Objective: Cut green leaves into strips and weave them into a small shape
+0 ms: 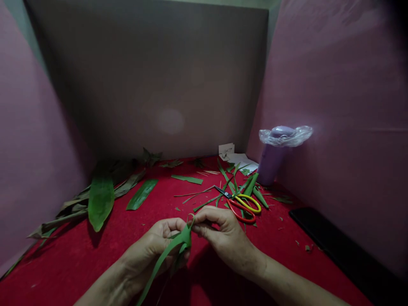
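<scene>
Between my two hands is a folded green leaf strip (185, 238), with a small loop at its top and a long tail hanging down towards me. My left hand (159, 244) is closed round its folded body from the left. With thumb and forefinger, my right hand (223, 233) pinches the thin loop end at the top. Just beyond my right hand lies a pair of scissors (244, 206) with one red and one yellow handle, its blades pointing left among cut leaf strips (234, 180).
Whole leaves (101, 199) and dried leaves (76, 208) lie at the left on red cloth (127, 238). A cut leaf piece (142, 194) is nearer the middle. At right stand a purple tumbler (270, 161) in plastic wrap and a black flat object (338, 246). Papers (244, 162) lie behind.
</scene>
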{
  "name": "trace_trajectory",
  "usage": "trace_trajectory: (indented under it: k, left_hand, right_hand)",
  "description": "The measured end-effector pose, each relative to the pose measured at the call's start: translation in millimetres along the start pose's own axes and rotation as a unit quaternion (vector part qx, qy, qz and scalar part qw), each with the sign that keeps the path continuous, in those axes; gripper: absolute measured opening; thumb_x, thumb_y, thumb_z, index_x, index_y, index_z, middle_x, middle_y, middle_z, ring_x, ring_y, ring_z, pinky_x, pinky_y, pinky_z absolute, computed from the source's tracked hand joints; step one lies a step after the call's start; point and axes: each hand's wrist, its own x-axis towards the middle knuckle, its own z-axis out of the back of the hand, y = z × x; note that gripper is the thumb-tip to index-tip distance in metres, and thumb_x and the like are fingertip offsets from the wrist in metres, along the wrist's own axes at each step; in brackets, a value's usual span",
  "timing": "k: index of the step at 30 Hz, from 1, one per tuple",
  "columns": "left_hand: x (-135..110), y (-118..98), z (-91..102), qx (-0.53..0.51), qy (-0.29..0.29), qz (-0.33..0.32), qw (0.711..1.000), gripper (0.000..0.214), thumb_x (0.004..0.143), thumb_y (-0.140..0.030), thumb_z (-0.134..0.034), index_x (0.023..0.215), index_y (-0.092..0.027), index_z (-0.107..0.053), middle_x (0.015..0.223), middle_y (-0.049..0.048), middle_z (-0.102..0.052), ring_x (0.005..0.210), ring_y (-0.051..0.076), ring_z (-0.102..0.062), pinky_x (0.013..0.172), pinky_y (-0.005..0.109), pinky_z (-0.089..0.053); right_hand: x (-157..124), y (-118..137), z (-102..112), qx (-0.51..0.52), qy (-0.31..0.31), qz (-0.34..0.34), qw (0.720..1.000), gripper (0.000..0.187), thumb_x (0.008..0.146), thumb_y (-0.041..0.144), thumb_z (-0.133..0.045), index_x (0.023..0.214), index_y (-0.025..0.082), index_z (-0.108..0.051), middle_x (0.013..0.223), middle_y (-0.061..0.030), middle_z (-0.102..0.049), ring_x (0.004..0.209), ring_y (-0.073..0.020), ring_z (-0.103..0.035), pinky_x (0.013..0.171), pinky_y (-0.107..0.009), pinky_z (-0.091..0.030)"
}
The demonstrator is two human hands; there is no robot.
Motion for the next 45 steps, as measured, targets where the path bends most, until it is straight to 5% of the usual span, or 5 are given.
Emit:
trace_trajectory:
  k: [11, 45]
  left_hand:
    - [2.8, 6.1, 0.2, -0.014, 0.039, 0.010, 0.999, 0.016, 0.058, -0.011, -0.072, 0.069, -0.014, -0.060, 0.049, -0.0002, -0.058, 0.042, 0.008, -0.047, 0.047, 0.021, -0.034]
    - [2.4, 8.9, 2.9, -0.017, 0.039, 0.001, 0.999, 0.017, 0.064, 0.000, -0.061, 0.074, -0.013, -0.060, 0.053, -0.0005, -0.058, 0.047, 0.009, -0.048, 0.051, 0.023, -0.033]
  right_hand:
    - [0.3, 3.6, 2.1, 0.023, -0.017, 0.010, 1.000, 0.006, 0.072, 0.013, -0.066, 0.069, 0.018, -0.067, 0.064, 0.0020, -0.058, 0.062, -0.0104, -0.052, 0.059, -0.024, -0.043]
    - [-1.9, 6.3, 3.5, -0.011, -0.001, 0.052, 0.999, 0.006, 0.077, 0.012, -0.062, 0.075, 0.016, -0.066, 0.070, -0.0002, -0.059, 0.066, -0.0118, -0.054, 0.061, -0.025, -0.043]
